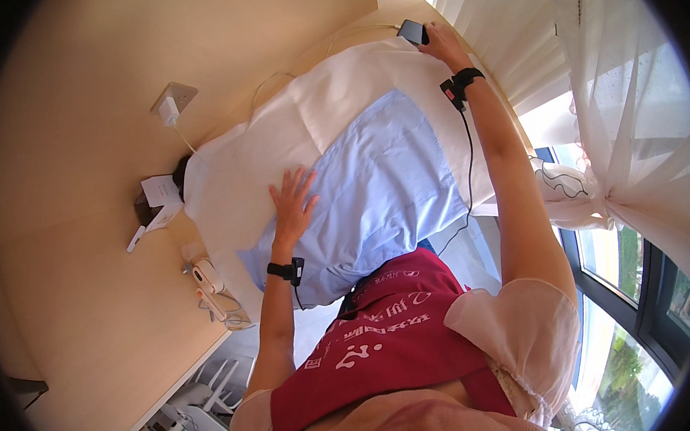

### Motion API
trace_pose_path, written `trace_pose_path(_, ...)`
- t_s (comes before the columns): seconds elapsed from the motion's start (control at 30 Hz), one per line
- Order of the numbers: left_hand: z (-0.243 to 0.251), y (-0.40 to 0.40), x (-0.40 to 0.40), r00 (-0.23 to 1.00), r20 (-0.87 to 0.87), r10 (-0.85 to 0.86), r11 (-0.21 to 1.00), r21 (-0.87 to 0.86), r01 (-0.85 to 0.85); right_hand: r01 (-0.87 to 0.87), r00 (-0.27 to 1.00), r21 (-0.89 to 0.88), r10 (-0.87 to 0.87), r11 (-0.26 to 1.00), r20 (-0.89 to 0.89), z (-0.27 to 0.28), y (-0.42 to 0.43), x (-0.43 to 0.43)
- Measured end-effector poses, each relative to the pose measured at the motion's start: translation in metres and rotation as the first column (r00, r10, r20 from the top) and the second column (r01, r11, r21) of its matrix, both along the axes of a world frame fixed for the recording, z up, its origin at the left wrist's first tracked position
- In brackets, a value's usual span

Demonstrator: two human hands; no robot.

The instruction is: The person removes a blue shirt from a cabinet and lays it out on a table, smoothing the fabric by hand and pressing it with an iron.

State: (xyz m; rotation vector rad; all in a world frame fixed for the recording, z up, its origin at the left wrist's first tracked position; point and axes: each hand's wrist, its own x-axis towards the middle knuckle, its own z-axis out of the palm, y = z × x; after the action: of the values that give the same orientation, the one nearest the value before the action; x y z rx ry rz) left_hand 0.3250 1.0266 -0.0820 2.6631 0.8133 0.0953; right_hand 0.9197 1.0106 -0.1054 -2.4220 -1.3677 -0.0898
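My left hand [293, 209] lies palm down with its fingers spread, at the edge of a creased light blue cloth [383, 164]. The fingertips reach onto the white cloth [291, 123] spread beneath it. At the far end of the table, my right hand [444, 44] has its fingers closed on the edge of a dark smartphone [412, 32]. A pale cable runs to the phone's other end. Each wrist wears a black strap with a small device; a black cable hangs from the right one.
A wall socket [180, 96] holds a white charger plug [168, 111]. An opened box with white cards [162, 192] and a white-and-orange device [208, 275] with cables lie left of the cloth. Sheer curtains [606, 113] and windows [615, 261] border the right side. A red apron [385, 336] covers my front.
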Motion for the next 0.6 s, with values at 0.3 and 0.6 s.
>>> trace_pose_path(0.3, -0.018, 0.016, 0.039, 0.999, -0.031, 0.025, 0.999, 0.026, -0.024, -0.335, 0.94, 0.041, 0.332, 0.941, 0.079, -0.006, 0.062, 0.096)
trace_pose_path(0.6, -0.03, 0.039, 0.051, 0.988, -0.087, 0.128, 0.991, 0.05, -0.124, -0.405, 0.914, -0.072, 0.407, 0.911, 0.004, -0.016, 0.115, 0.081)
